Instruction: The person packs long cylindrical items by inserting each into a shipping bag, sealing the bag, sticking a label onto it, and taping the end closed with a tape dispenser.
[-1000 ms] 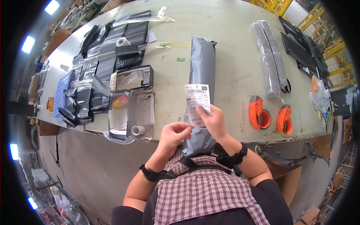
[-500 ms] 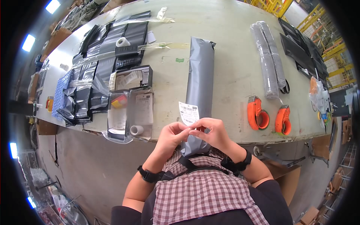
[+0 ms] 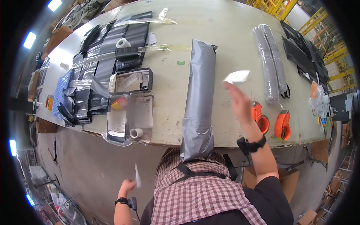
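A long grey mailer bag [image 3: 198, 93] lies lengthwise on the table, its near end hanging over the front edge against the checked apron. To its right, my right hand [image 3: 242, 107] is raised above the table and smeared by motion. A white label [image 3: 237, 76] is at its fingertips, seemingly pinched by one end, its printing not readable. My left hand [image 3: 127, 186] is low, off the table to the left, with its fingers closed on a thin white paper strip [image 3: 137, 177]. Two orange tape dispensers [image 3: 283, 125] stand to the right of the mailer bag, one partly behind my right forearm.
Two plastic-wrapped grey rolls [image 3: 270, 67] lie at the right, with dark bags [image 3: 300, 52] beyond. Stacks of black mailer bags [image 3: 108, 60] cover the left side. Open trays [image 3: 129, 112] with papers and a small white roll [image 3: 136, 133] sit near the front edge.
My hands have moved apart from over the mailer bag. My right hand has carried the label up and right, off the bag; my left has dropped down left with a paper strip.
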